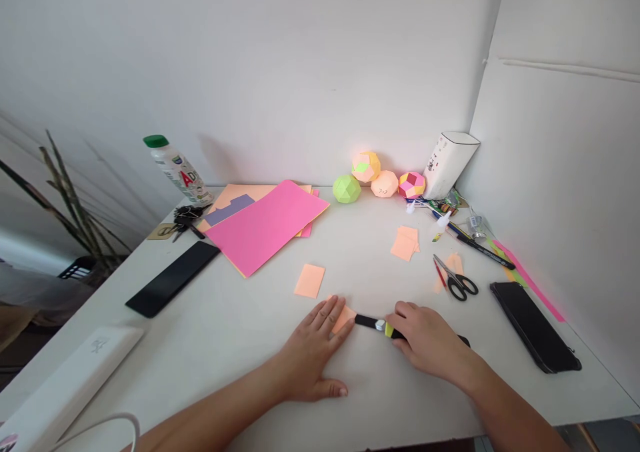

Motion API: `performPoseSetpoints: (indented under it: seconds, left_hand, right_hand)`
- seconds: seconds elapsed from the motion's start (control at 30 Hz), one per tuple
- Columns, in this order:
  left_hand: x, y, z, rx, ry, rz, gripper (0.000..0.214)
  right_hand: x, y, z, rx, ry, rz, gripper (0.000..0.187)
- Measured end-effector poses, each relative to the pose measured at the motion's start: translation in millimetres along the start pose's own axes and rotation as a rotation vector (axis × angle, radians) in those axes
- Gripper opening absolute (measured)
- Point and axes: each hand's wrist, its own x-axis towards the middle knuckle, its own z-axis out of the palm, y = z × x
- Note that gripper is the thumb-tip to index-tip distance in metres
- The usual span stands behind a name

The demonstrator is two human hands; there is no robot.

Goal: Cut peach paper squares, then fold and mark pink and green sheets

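Observation:
My left hand (320,352) lies flat on the table with its fingers stretched forward, pressing on a small peach paper piece (343,319). Part of that paper is hidden under the fingers. My right hand (425,335) is wrapped round a utility knife (388,330) with a black blade, a silver collar and a yellow-green part on its handle. The blade points left, its tip at the paper's right edge. Just beyond my left hand lies another peach paper rectangle (309,281). A few more peach pieces (405,243) overlap farther back on the right.
Scissors (456,280) and a black phone (535,327) lie at right. Paper balls (347,189) and a white box (450,165) stand along the wall. Pink sheets (270,225), a bottle (179,171), a black flat device (173,279) and a white power strip (75,379) occupy the left.

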Motion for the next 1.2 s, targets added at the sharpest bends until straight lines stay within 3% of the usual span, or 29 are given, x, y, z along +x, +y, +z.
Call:
performPoseSetpoints:
  seconds: [0.27,1.2]
  left_hand:
    - [0.1,-1.0,-1.4,0.007,-0.007,0.003,0.101]
    - [0.0,-1.6,-0.1,-0.023,-0.010,0.003,0.103]
  right_hand:
    - [-2.7,11.6,-7.3,0.034,-0.009,0.022,0.024]
    - [17.8,3.5,14.0,-0.049,0.155,-0.050,0.033]
